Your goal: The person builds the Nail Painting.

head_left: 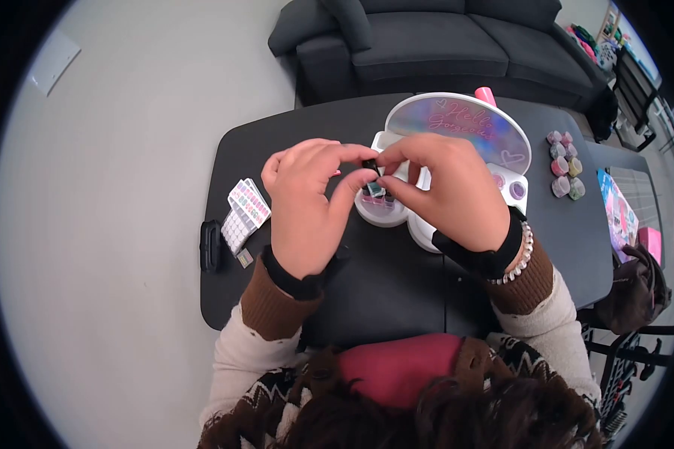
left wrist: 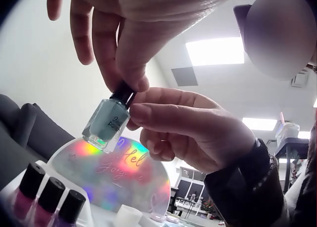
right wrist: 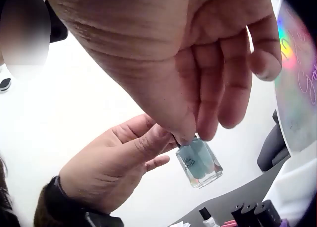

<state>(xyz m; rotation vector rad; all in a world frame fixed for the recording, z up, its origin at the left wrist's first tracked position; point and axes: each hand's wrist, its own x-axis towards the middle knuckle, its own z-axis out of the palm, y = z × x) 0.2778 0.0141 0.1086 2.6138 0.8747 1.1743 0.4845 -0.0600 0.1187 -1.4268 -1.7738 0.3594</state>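
Observation:
A small nail polish bottle (left wrist: pixel 106 123) with pale blue-green polish and a black cap hangs tilted between the two hands, above a white vanity set (head_left: pixel 382 217). My left hand (head_left: pixel 307 198) pinches the black cap (left wrist: pixel 123 94) between thumb and forefinger. From the other side, my right hand (head_left: pixel 457 191) pinches at the bottle's neck, just under the cap, with thumb and forefinger. The right wrist view shows the clear glass base of the bottle (right wrist: pixel 198 162) pointing downward. More black-capped polish bottles (left wrist: pixel 49 195) in pink and purple stand in the set below the hands.
The set's rounded, iridescent "Hello Gorgeous" panel (head_left: pixel 457 127) rises behind the hands. Nail sticker sheets (head_left: pixel 246 209) and a black case (head_left: pixel 210 245) lie at left on the dark table (head_left: pixel 382 292). Several small jars (head_left: pixel 560 166) sit at right. A grey sofa (head_left: pixel 434 56) stands beyond.

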